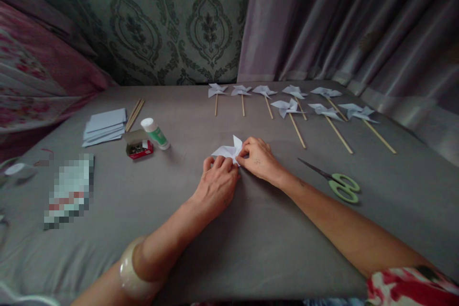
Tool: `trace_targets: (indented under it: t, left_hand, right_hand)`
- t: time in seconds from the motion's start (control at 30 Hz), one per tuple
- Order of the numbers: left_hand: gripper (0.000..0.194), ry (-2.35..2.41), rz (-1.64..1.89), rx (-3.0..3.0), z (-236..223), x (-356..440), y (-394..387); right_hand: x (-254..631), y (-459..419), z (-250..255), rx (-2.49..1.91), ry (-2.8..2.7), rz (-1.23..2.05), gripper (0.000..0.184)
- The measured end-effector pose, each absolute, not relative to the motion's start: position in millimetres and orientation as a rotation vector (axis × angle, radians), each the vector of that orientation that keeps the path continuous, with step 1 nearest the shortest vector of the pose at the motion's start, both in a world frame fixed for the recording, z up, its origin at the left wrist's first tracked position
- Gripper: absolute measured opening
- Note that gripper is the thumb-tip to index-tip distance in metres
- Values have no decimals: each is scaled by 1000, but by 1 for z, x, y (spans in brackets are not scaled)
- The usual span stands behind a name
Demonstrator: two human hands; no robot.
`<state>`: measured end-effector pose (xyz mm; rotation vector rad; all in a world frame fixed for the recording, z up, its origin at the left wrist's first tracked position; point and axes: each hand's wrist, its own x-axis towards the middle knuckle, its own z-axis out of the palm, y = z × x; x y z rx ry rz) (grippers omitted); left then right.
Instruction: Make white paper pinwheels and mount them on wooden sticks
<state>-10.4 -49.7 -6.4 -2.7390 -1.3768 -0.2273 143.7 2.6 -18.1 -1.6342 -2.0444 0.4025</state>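
A white folded paper piece (pixel 229 151), part-shaped like a pinwheel, lies on the grey cloth-covered table (pixel 251 239) at the centre. My left hand (pixel 217 185) rests on its near left corner with fingers curled onto the paper. Pinching its right side is my right hand (pixel 258 158), fingers pressed together on the folds. A pale bangle (pixel 134 272) circles my left wrist.
Several finished white paper pinwheels (pixel 287 107) on wooden sticks lie in rows at the back right. Green-handled scissors (pixel 337 182) lie right of my hands. At the left are a glue bottle (pixel 155 133), a small red box of pins (pixel 139 146), stacked paper squares (pixel 104 125), spare sticks (pixel 135 114).
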Motion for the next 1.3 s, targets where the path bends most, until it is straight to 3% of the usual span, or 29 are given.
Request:
trace_targets:
  t: [0.2, 0.47, 1.03, 1.3]
  left_hand:
    - [25, -1379, -217, -2726, -3, -9, -51]
    - [27, -1373, -256, -2717, -6, -9, -51]
    - [27, -1427, -260, -2757, -3, -9, -50]
    - [31, -1688, -596, -2736, 9, -22, -35]
  right_hand:
    - [153, 0, -19, -1495, -1991, 365, 11]
    - [158, -19, -14, -1353, -2164, 169, 29]
    - [153, -21, -13, -1252, -2433, -41, 21]
    - [150, -20, -14, -1127, -2568, -225, 23]
